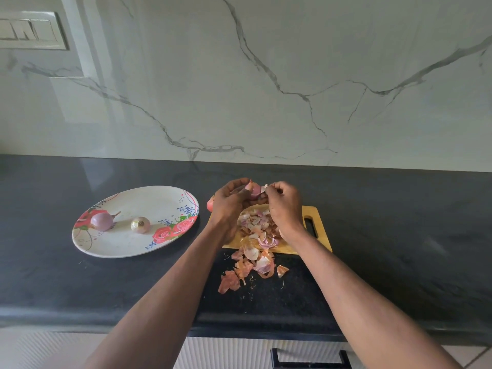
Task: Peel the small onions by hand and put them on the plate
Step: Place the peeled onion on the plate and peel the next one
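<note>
Head view: left hand curled round a small onion, held up over the far edge of the board. Right hand pinches a flap of skin on that onion. Peels heaped on the board, spilling onto the dark surface nearer the person. Another onion peeks out behind the left hand. Plate to the left holds two peeled onions, side by side, apart.
</note>
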